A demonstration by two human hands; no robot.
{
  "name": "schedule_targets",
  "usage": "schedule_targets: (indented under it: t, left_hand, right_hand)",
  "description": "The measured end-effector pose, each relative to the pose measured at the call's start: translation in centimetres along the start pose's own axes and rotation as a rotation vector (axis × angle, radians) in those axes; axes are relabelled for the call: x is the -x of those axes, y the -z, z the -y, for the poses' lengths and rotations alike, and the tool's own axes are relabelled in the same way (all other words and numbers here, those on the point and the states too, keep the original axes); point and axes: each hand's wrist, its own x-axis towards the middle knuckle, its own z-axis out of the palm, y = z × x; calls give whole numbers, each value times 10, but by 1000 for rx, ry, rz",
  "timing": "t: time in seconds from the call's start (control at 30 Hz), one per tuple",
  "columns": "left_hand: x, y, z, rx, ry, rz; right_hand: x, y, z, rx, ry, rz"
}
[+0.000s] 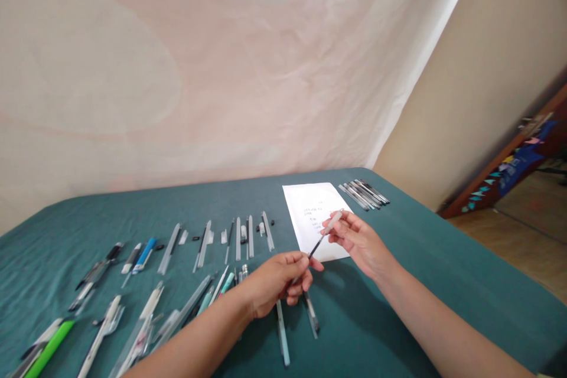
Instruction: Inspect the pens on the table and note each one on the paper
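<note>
Two bare hands work together in the head view, above a table covered in dark green cloth (pixel 443 260). The left hand (pixel 283 280) pinches a slim, dark, rod-like pen refill (pixel 315 246) between thumb and fingers; the right hand (pixel 357 242) pinches a frosted, translucent plastic barrel (pixel 333 222) in its fingertips, other fingers loosely curled. Both pieces lie along one slanting line, held clear of the cloth in front of a white paper sheet with handwriting (pixel 305 198). Whether the refill runs inside the barrel or only meets its end is too small to tell, so the step in hand reads as either joining the two or parting them. Either way, the next move seems to call for keeping both pieces in line and sliding along that axis, since a sideways push could bend the refill. Beyond the right hand lies a neat bundle of clear and black pens (pixel 363 194). To the left runs a row of loose clear tubes (pixel 238 239); just below the left hand lie a pale blue stick pen (pixel 282 333) and a clear, black-ended pen (pixel 312 313).
</note>
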Motion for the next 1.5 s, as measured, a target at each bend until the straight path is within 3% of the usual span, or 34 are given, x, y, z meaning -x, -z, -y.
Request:
schedule_targets:
  t: [0.53,0.73,1.07,1.2,1.37,1.5]
  left_hand:
    - [4,0,-4,85,48,-11]
    - [2,1,-2,90,47,41]
    - [4,0,-4,166,64,91]
    - [3,1,-4,165,67,54]
    - [-1,-4,1,55,-44,-70]
    - [-2,-6,3,18,-72,-89]
  right_hand:
    - [5,-4,-2,155,-38,139]
    - [9,-11,-6,162,-125,265]
    - [11,-11,-2,120,-181,305]
    - [10,-10,-5,125,-163,306]
    - [10,-12,-6,174,-98,286]
    - [10,-13,0,168,-87,289]
